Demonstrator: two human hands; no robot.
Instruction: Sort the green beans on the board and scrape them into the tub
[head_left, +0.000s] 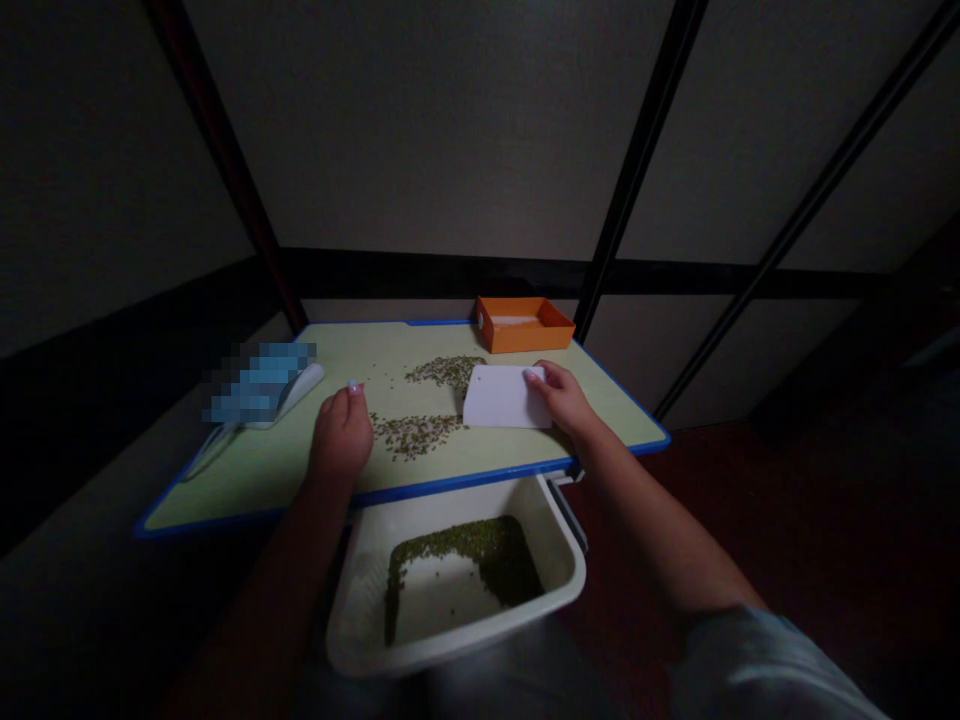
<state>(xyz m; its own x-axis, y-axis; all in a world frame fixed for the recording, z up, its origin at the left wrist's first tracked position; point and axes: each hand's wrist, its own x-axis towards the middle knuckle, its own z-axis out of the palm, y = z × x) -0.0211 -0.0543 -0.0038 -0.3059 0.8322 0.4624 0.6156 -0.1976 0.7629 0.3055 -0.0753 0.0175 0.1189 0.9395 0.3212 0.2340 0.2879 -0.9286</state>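
My right hand (559, 398) pinches the right side of a white card (506, 397), thumb on top, over the table. Touching or close to the card's left edge are small green-brown grains, spread in a farther patch (446, 370) and a nearer patch (416, 435). To the left of the nearer patch is my left hand (341, 432), closed with the thumb pressed on the curled fingers. Whatever it may hold is hidden. Below the table's front edge, a white plastic tub (564, 580) contains more of these grains, heaped along its back and right sides.
The pale yellow-green table (285, 485) has a blue rim. At its back right stands an orange open box (529, 335) with something whitish inside. A pixelated blue item (262, 385) lies at the left on a white object with a cable. Panelled walls rise behind.
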